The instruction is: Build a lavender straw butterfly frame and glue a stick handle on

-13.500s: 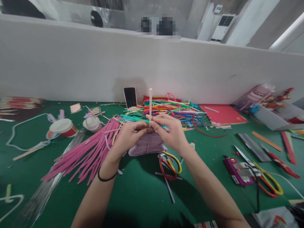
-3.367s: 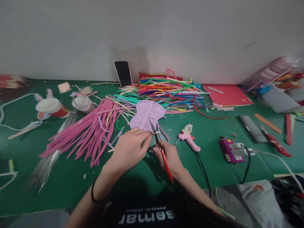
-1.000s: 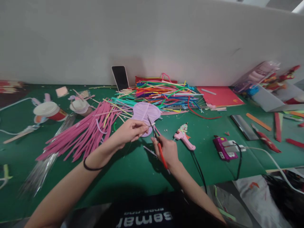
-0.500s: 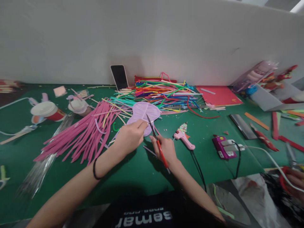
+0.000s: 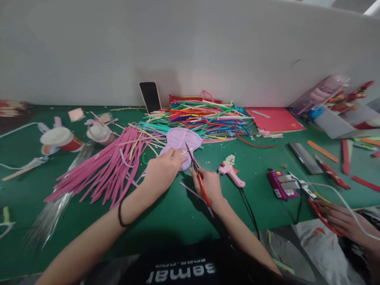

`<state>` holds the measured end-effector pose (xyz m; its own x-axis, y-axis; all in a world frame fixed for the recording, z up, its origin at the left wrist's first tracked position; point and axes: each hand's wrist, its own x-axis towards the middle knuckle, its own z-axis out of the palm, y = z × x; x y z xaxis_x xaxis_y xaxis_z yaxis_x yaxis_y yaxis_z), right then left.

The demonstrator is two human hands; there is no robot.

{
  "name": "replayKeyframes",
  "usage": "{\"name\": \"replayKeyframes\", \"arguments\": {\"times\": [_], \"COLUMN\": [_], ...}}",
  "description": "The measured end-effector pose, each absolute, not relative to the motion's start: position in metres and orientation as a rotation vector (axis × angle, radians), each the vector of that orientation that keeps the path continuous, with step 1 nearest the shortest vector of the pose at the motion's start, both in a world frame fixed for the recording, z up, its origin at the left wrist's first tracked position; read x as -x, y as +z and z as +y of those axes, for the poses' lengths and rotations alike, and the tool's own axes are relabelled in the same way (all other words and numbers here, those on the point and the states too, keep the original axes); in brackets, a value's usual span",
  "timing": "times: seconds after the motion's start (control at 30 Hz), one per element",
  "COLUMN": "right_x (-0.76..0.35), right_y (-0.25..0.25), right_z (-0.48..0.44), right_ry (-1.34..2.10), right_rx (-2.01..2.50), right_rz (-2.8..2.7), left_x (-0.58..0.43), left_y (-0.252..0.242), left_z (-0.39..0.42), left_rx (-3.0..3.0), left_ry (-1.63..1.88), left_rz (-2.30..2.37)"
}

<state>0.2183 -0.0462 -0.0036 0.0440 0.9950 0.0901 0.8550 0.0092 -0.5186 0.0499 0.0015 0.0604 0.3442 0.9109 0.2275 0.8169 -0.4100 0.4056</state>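
Observation:
My right hand (image 5: 208,185) is closed round red-handled scissors (image 5: 198,179), whose blades point up and away over the green mat (image 5: 166,221). My left hand (image 5: 164,171), a black band on its wrist, pinches something small at its fingertips next to the blades; I cannot make out what. Just beyond both hands lies a flat lilac piece (image 5: 181,141) made of fuzzy stems laid side by side. A bundle of pink fuzzy stems (image 5: 103,168) spreads out to the left of my left hand.
A heap of coloured stems (image 5: 208,116) and a leaning phone (image 5: 150,96) stand against the white partition. A pink glue gun (image 5: 231,174) and a purple device (image 5: 279,184) lie to the right. Another person's hand (image 5: 341,219) holds red scissors at the lower right. Paper cups (image 5: 57,139) sit left.
Another person's hand with red scissors has come further in at the lower right. My left hand has dropped slightly toward the mat. Much earlier, both my hands held a wooden stick upright.

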Motion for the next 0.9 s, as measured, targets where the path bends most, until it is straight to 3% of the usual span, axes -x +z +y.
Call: {"name": "replayKeyframes", "arguments": {"times": [0.1, 0.2, 0.3, 0.43, 0.5, 0.73, 0.9], "right_x": [-0.219, -0.219, -0.218, -0.217, -0.217, -0.216, -0.213], "right_y": [-0.003, -0.003, -0.004, -0.005, -0.004, 0.003, 0.004], "right_z": [-0.046, -0.049, -0.052, -0.055, -0.053, -0.046, -0.048], "right_ry": [0.461, 0.45, 0.38, 0.298, 0.293, 0.378, 0.334], "right_rx": [1.898, 1.89, 1.879, 1.838, 1.851, 1.956, 1.978], "right_rz": [-1.868, -1.886, -1.902, -1.935, -1.953, -1.988, -1.977], "left_x": [-0.057, -0.051, -0.038, -0.024, -0.024, -0.042, -0.042], "left_y": [0.054, 0.057, 0.064, 0.067, 0.066, 0.062, 0.065], "left_z": [-0.006, 0.003, 0.018, 0.033, 0.034, 0.006, 0.007], "left_rx": [-2.659, -2.65, -2.267, -1.553, -1.47, -2.491, -2.316], "left_ry": [0.464, 0.532, 0.639, 0.463, 0.406, 0.639, 0.853], "left_rz": [1.662, 1.442, 1.202, 0.937, 0.908, 1.483, 1.369]}}
